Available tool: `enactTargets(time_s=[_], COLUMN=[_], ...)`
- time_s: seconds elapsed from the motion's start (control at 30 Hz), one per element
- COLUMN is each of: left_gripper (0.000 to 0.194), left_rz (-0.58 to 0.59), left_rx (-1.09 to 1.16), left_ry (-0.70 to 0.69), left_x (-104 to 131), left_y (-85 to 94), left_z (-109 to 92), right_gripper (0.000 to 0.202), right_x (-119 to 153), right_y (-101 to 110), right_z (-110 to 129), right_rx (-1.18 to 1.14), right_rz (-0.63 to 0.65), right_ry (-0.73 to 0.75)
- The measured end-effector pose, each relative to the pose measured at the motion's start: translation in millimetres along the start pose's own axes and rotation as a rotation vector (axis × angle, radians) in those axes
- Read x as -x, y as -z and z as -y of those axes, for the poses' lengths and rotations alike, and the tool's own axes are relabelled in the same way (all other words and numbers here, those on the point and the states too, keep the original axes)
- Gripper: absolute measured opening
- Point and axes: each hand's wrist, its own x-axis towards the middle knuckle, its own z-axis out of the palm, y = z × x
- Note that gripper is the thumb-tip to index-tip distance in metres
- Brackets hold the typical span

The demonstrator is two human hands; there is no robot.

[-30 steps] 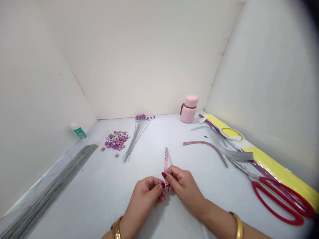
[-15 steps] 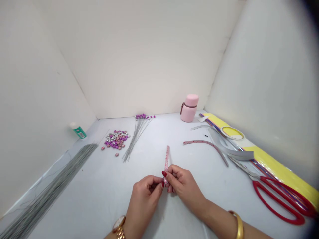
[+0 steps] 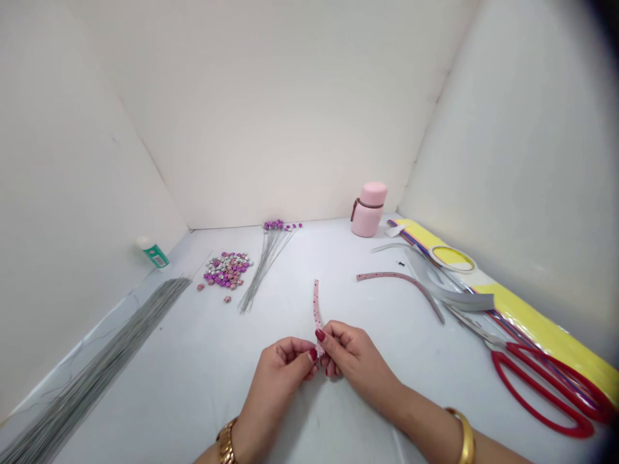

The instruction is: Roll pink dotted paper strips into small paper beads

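Observation:
A narrow pink paper strip (image 3: pixel 316 299) with red dots stands up from between my fingertips, its lower end folded into a small bundle. My left hand (image 3: pixel 285 370) pinches that folded end from the left. From the right, my right hand (image 3: pixel 355 357) grips the same part with thumb and fingers, so both hands touch at the fold. Details of the fold are partly hidden by the fingertips. Farther right lies a curved dotted strip (image 3: pixel 401 276). Small folded stars in purple, pink and silver form a pile (image 3: pixel 226 270) at the left.
Grey wires (image 3: pixel 111 354) lie at the left below a glue stick (image 3: pixel 155 255). Thin wires with purple tips (image 3: pixel 265 267) rest behind. A pink flask (image 3: pixel 370 209) stands at the back. Red-handled scissors (image 3: pixel 541 386), a tape roll (image 3: pixel 452 259) and yellow sheets (image 3: pixel 527 316) occupy the right.
The free end of the strip has tilted left and now bows slightly. My left hand has turned a little, its thumb now lying over the fold.

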Motion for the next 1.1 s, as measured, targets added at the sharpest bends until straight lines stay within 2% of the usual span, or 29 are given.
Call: enactTargets(time_s=[0.1,0.17,0.27,0.37,0.5,0.67,0.73,0.9,1.1], left_gripper=[0.008,0.01,0.014,0.016,0.017,0.013,0.014,0.012,0.017], left_rz=[0.046,0.064,-0.01,-0.09,-0.093,0.055,0.089,0.039,-0.005], left_rx=[-0.051,-0.138,-0.411,-0.564,-0.45,-0.042,0.009,-0.25,-0.674], left_ry=[-0.058,-0.152,-0.32,-0.381,-0.297,-0.034,-0.008,-0.175,-0.427], left_x=[0,2,8,11,8,0,-1,1,9], left_y=[0.6,0.4,0.5,1.3,1.5,2.3,3.9,6.6,4.3], left_z=[2,1,-1,-3,-4,-4,-3,0,-2], right_gripper=[0.033,0.033,0.032,0.031,0.023,0.023,0.023,0.026,0.024], right_x=[0,0,0,0,0,-1,-3,-5,-4], right_y=[0,0,0,0,0,0,0,2,1], right_z=[-2,-2,-1,1,2,-1,-1,0,1], right_rx=[-0.012,-0.022,-0.035,-0.045,-0.03,-0.02,-0.073,-0.188,-0.161], right_rz=[0.007,0.004,0.004,0.028,0.069,0.062,0.08,0.068,0.031], right_ry=[-0.012,-0.014,-0.015,-0.01,0.001,0.009,-0.019,-0.067,-0.065])
